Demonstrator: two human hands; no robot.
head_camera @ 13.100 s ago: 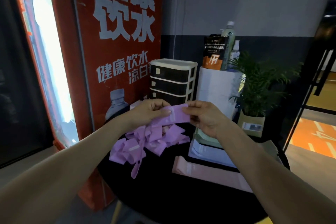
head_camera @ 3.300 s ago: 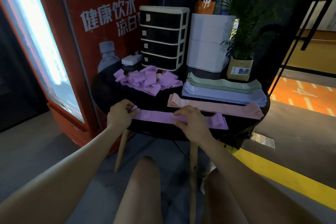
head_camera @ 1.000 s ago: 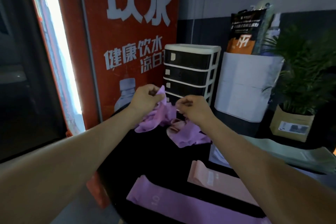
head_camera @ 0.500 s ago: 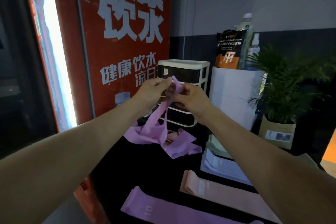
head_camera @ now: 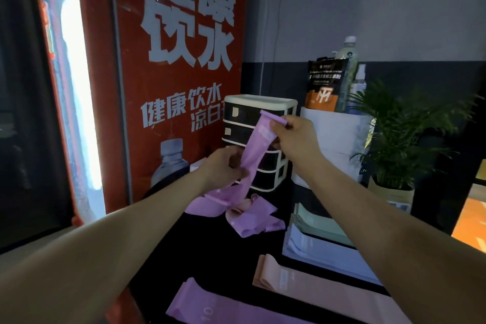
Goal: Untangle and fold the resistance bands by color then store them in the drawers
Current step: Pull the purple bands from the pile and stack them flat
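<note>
— While your right hand pinches the top end of the purple band in front of the drawer unit, where does it run?

— Steeply down to your left hand, whose fingers curl round it; its tail joins the purple tangle below the unit.

— And the surface?

— A dark table; a flat purple band lies nearest you, well clear of the unit.

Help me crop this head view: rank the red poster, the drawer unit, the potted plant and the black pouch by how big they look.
1. red poster
2. potted plant
3. drawer unit, partly hidden by the hands
4. black pouch

The plant and drawers look close, so that order is unsure.
</note>
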